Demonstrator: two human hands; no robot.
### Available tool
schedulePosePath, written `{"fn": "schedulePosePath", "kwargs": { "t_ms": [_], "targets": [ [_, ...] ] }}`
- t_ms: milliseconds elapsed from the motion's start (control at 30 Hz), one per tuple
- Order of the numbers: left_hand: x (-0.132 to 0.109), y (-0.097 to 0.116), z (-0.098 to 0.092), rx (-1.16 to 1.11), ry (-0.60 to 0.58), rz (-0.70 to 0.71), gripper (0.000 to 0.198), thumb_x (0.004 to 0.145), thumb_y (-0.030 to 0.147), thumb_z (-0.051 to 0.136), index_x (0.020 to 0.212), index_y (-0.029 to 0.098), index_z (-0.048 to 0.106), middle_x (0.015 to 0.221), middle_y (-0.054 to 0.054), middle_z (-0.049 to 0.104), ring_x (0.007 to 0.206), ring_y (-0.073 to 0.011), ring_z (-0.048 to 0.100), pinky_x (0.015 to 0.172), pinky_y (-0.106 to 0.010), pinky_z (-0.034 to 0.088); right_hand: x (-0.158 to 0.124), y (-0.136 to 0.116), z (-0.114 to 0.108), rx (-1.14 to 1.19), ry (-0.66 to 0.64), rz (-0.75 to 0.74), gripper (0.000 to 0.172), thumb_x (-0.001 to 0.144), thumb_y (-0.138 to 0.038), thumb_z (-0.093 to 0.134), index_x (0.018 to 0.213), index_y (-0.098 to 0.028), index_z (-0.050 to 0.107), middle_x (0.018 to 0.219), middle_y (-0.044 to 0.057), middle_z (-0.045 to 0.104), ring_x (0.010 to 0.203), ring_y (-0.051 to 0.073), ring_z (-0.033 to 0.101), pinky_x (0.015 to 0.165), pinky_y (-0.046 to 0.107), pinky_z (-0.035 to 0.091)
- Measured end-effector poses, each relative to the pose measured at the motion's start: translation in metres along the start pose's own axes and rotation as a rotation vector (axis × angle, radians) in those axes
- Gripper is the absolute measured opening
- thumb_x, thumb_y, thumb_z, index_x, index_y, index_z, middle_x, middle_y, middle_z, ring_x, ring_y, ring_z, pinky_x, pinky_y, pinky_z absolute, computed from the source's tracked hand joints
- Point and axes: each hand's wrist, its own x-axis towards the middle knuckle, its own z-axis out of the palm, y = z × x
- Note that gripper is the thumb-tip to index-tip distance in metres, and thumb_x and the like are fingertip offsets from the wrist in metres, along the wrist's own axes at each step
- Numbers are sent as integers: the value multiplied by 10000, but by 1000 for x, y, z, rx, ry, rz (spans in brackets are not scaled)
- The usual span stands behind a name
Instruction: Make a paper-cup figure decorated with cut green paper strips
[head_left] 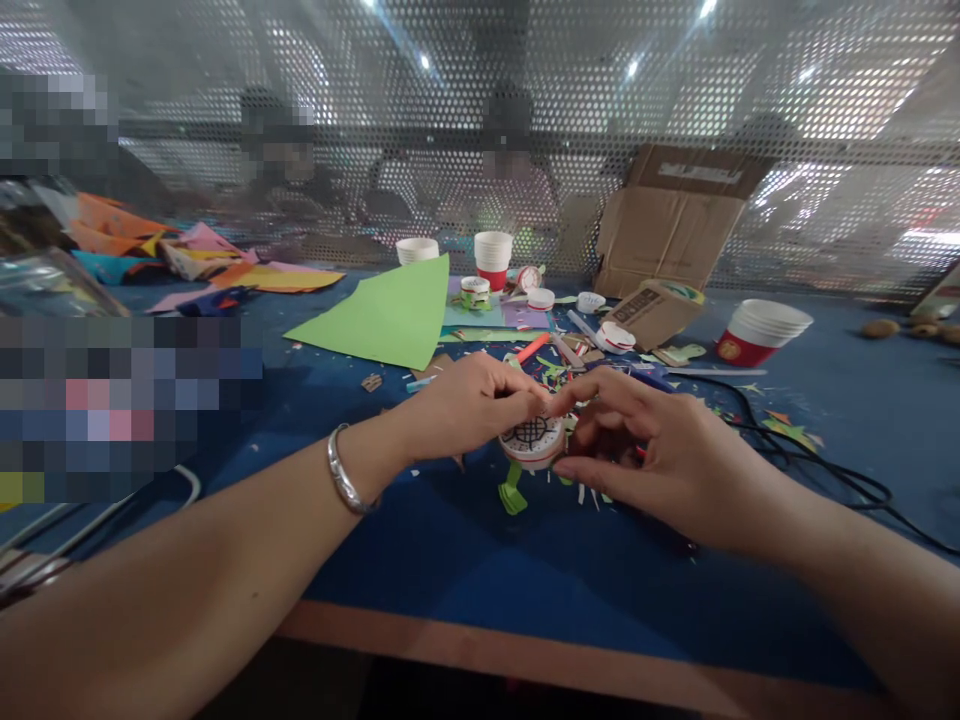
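Observation:
A small cut-down paper cup craft with a black grid drawn on its white top and a green paper strip hanging from it sits on the blue table. My left hand, a silver bangle on its wrist, is curled over the craft's left side with fingers pinched at its top. From the right, my right hand meets it: forefinger and thumb press against the craft, other fingers loosely bent.
A green paper sheet, stacks of white and red paper cups, tape rolls, an open cardboard box, paper scraps and a black cable lie around. Coloured paper is piled far left. People sit behind a perforated screen.

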Motion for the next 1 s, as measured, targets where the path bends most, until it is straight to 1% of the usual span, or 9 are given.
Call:
{"fn": "schedulePosePath", "kwargs": {
  "t_ms": [67, 167, 300, 400, 533, 667, 800, 900, 1000],
  "targets": [
    [1, -2, -2, -6, 40, -48, 324, 938, 329, 524, 887, 165, 799, 814, -13, 727, 683, -109, 546, 626, -229, 388, -1, 1, -1, 0, 23, -12, 301, 903, -279, 715, 1169, -275, 574, 792, -49, 723, 648, 128, 666, 588, 251, 489],
    [2, -6, -5, -40, 92, -91, 312, 922, 325, 548, 974, 178, 819, 850, -23, 755, 716, -116, 572, 652, -228, 413, -2, 4, -3, -28, 134, -42, 326, 925, -308, 707, 1219, -291, 566, 842, -41, 718, 650, 126, 665, 609, 264, 506],
    [4, -7, -8, -130, 125, -107, 315, 907, 279, 561, 1093, 165, 788, 954, -52, 776, 752, -125, 619, 669, -236, 447, -2, 9, -6, -44, 250, -19, 287, 953, -404, 685, 1206, -296, 602, 864, -20, 700, 686, 143, 665, 618, 286, 515],
    [5, -6, -8, -187, 150, -46, 335, 880, 231, 594, 1171, 147, 735, 1035, -63, 764, 863, -138, 659, 752, -246, 489, 1, 11, -7, -19, 306, 23, 296, 947, -456, 686, 1167, -265, 630, 903, 15, 719, 745, 173, 686, 620, 306, 520],
    [5, -7, -7, -227, 122, 53, 374, 860, 203, 635, 1228, 160, 684, 990, -47, 734, 922, -152, 676, 808, -265, 516, 6, 11, -6, -46, 381, 27, 339, 901, -494, 736, 1105, -238, 648, 975, 50, 738, 878, 222, 703, 678, 334, 538],
    [4, -8, -5, -243, 35, 112, 429, 871, 183, 653, 1298, 162, 636, 989, -49, 728, 916, -147, 679, 790, -257, 526, 8, 15, -4, -15, 314, 41, 400, 862, -473, 789, 1161, -253, 639, 1059, 45, 745, 945, 234, 704, 793, 374, 556],
    [3, -6, -5, -212, 11, 154, 450, 879, 218, 706, 1316, 163, 619, 1005, -55, 732, 893, -138, 682, 764, -235, 522, 10, 18, -1, 116, 202, 36, 389, 846, -437, 814, 1136, -252, 633, 985, 27, 743, 885, 222, 707, 786, 373, 564],
    [2, -2, -7, -282, 20, 169, 538, 879, 268, 751, 1373, 169, 563, 1068, -75, 739, 965, -158, 701, 796, -238, 531, 11, 16, 0, 257, 194, 57, 403, 818, -423, 842, 1115, -238, 643, 983, 31, 743, 919, 221, 715, 821, 366, 577],
    [0, 1, -10, -421, 99, 114, 622, 865, 282, 787, 1409, 174, 506, 1111, -88, 744, 1039, -179, 704, 854, -254, 531, 12, 13, -1, 382, 228, 76, 442, 778, -420, 876, 1103, -218, 655, 968, 33, 740, 933, 210, 711, 839, 349, 588]
  ]
}}
